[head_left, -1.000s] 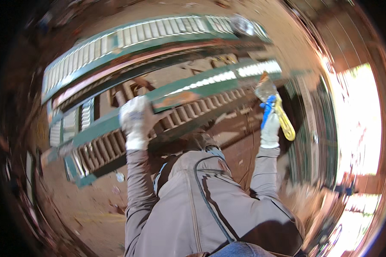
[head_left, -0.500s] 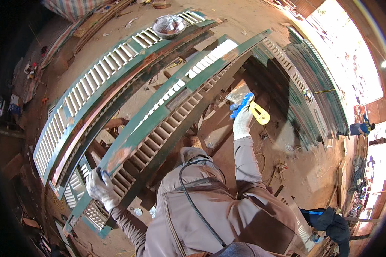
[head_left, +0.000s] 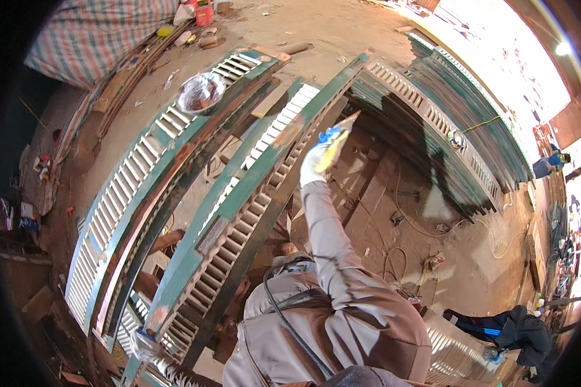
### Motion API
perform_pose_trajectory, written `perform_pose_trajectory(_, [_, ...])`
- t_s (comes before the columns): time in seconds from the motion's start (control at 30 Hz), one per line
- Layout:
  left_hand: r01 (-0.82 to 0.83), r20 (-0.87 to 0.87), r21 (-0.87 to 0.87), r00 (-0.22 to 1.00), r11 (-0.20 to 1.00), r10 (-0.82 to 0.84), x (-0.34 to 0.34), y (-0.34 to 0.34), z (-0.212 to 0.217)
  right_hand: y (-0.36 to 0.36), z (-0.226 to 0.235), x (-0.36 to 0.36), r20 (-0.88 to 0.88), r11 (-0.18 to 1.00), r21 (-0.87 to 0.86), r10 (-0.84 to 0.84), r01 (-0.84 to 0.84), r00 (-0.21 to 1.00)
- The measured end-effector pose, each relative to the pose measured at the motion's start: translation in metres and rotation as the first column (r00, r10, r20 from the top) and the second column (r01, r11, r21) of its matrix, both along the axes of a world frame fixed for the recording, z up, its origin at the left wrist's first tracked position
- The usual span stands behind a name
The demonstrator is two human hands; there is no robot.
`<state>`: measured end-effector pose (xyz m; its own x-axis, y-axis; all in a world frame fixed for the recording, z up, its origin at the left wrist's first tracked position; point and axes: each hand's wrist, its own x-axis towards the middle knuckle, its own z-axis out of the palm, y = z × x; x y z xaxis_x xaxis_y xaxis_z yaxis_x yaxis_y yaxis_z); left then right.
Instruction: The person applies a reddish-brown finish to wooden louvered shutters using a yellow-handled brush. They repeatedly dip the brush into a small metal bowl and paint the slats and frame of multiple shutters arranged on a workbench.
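My right hand (head_left: pixel 316 161), in a white glove with blue fingertips, is closed round the yellow handle of a wide-bladed putty knife (head_left: pixel 347 122). Its blade points up and to the right, beside the far part of a long green louvered shutter (head_left: pixel 246 182). Brownish filler patches mark the shutter's frame. At the near left end of this shutter is my gloved left hand (head_left: pixel 147 348), closed on a small dark blue thing that I cannot make out. A bowl (head_left: pixel 201 94) with a shiny lining and brown stuff inside rests on another louvered shutter (head_left: pixel 126 164) farther left.
More green shutters (head_left: pixel 426 138) lie close together on the right. Cords and a hose (head_left: pixel 394 258) trail over the dirt floor. A striped sheet (head_left: pixel 103 42) covers something at the far left. Another person (head_left: pixel 519 332) works at a pale louvered panel (head_left: pixel 455 351) on the lower right.
My right hand has swung left toward the shutter, and the knife has turned so its blade appears narrower. My left hand now sits lower in the view. The whole view has shifted.
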<state>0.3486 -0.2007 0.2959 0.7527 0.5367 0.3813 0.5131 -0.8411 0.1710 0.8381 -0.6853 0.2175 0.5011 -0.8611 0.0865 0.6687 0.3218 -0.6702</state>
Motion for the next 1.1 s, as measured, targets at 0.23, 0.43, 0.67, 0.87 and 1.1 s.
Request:
perform_pose_trajectory(0.23, [0.155, -0.019, -0.015, 0.988, 0.988, -0.155, 0.100, -0.078, 0.018, 0.033, 0.051, 0.044, -0.326, 0.832, -0.555, -0.205, -0.011, 0.923])
perform_pose_trajectory(0.43, [0.335, -0.048, -0.104, 0.939, 0.937, -0.341, 0.190, -0.150, 0.020, 0.028, 0.087, 0.039, -0.205, 0.965, -0.186, 0.148, -0.187, 0.967])
perform_pose_trajectory(0.67, [0.522, -0.033, -0.250, 0.837, 0.816, -0.546, 0.267, -0.218, 0.006, 0.027, 0.065, 0.031, -0.317, 0.847, -0.531, -0.224, 0.023, 0.922])
perform_pose_trajectory(0.87, [0.629, 0.040, -0.403, 0.738, 0.665, -0.674, 0.322, -0.265, -0.019, 0.008, 0.061, 0.014, 0.008, 0.936, 0.165, 0.314, -0.311, 0.949])
perform_pose_trajectory(1.1, [0.618, 0.158, -0.583, 0.723, 0.527, -0.673, 0.343, -0.286, -0.050, -0.029, 0.037, -0.024, 0.017, 0.956, 0.107, 0.272, -0.272, 0.962])
